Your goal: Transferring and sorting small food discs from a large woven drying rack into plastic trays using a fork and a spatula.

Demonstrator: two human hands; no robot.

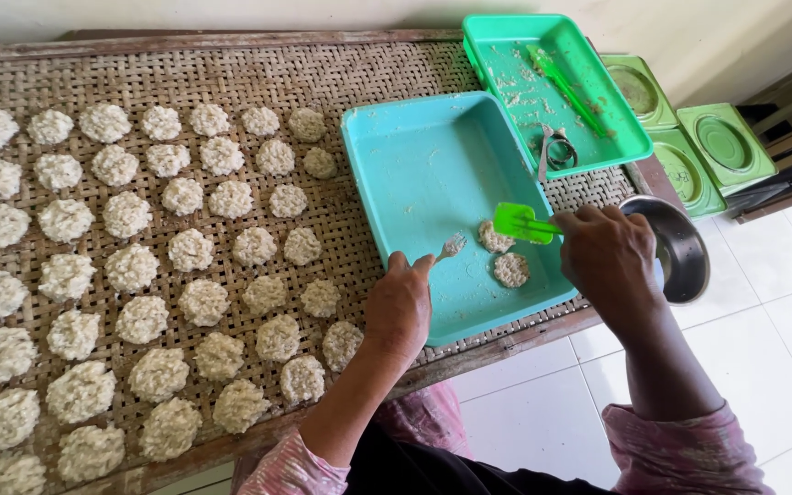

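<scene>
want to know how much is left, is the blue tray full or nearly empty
Nearly empty: the blue tray holds only two rice patties near the green spatula in the right hand; the rest is bare bottom.

Both arms reach forward, left hand (399, 307) knuckles-up with fingers apparently pinched, right hand (609, 252) curled in a closed grip.

No packages, labels, signs or screens appear anywhere in this view.
</scene>
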